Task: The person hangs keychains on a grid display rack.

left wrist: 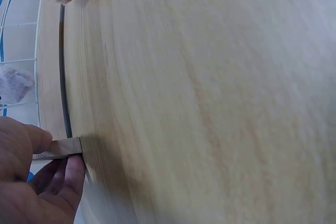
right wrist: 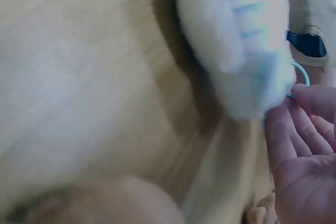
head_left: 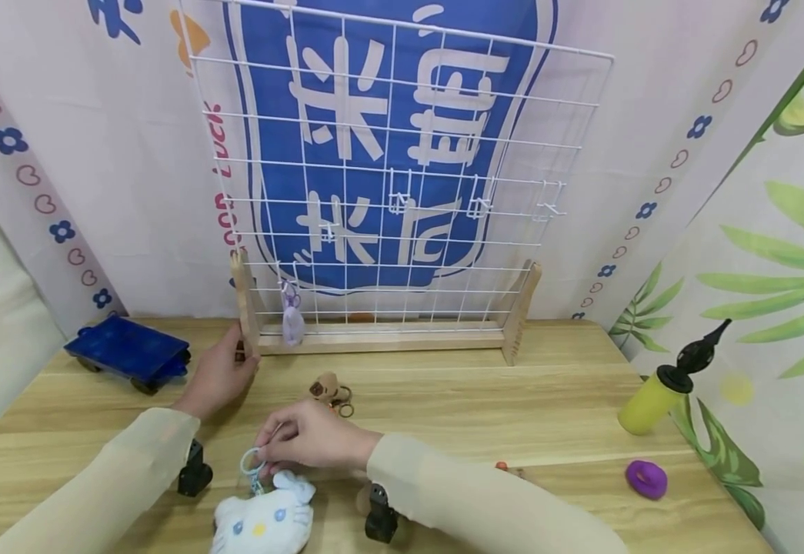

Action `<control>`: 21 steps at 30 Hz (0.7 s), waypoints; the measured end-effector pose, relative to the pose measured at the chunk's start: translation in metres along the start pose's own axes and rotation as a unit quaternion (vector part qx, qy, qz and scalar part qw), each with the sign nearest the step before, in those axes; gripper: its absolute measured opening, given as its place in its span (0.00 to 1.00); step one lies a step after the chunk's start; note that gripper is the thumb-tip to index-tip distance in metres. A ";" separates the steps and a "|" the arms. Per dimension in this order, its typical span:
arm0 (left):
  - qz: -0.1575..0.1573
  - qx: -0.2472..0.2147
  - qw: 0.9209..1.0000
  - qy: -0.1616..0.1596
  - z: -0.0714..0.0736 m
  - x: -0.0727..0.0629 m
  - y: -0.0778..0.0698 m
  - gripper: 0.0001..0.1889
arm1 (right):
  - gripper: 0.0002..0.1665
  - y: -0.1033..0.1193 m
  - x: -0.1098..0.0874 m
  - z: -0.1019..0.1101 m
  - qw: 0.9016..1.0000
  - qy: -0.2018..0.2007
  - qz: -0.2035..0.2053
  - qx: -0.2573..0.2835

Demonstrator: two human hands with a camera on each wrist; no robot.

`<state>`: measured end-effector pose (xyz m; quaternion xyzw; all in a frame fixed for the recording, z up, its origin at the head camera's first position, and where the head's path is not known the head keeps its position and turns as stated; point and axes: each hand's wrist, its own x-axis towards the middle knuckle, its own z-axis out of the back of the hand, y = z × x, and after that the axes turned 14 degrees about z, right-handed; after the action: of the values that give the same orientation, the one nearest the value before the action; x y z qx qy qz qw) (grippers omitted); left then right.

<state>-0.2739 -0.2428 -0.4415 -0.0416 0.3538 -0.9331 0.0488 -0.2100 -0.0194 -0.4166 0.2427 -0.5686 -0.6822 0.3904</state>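
Fingers and thumb of my left hand [head_left: 220, 371] grip the lower left wooden leg [head_left: 243, 296] of a white wire grid rack [head_left: 396, 25]. The left wrist view shows that leg [left wrist: 68, 148] pinched between thumb and fingers. My right hand [head_left: 318, 435] pinches the light blue ring [head_left: 243, 462] of a white cat-face plush keychain [head_left: 263, 523] near the table's front. In the right wrist view the plush [right wrist: 236, 51] is blurred, beside the fingertips. A lilac plush charm [head_left: 293, 323] hangs low at the grid's left. Beyond my right hand lies a brown plush keychain [head_left: 325, 385].
At the left stands a blue toy cart [head_left: 128, 350]. On the right are a yellow pump [head_left: 651, 404] with a black nozzle and a purple ring-like object [head_left: 647, 479]. White hooks [head_left: 479, 206] hang on the grid. A small orange item [head_left: 502, 466] shows behind the right sleeve.
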 end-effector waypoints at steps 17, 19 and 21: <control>-0.012 -0.004 1.000 -0.007 -0.002 0.000 -0.001 0.28 | 0.12 0.029 -0.013 0.032 0.994 -0.061 0.071 0.055; -0.010 -0.003 1.000 -0.005 -0.002 0.000 0.000 0.28 | 0.11 0.032 -0.014 0.036 0.993 -0.073 0.077 0.048; -0.004 -0.001 1.000 -0.003 -0.001 0.000 0.000 0.28 | 0.11 0.037 -0.014 0.040 0.993 -0.082 0.079 0.043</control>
<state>-0.2736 -0.2421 -0.4427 -0.0455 0.3544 -0.9329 0.0456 -0.2235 0.0137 -0.3733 0.1564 -0.6447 -0.6419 0.3846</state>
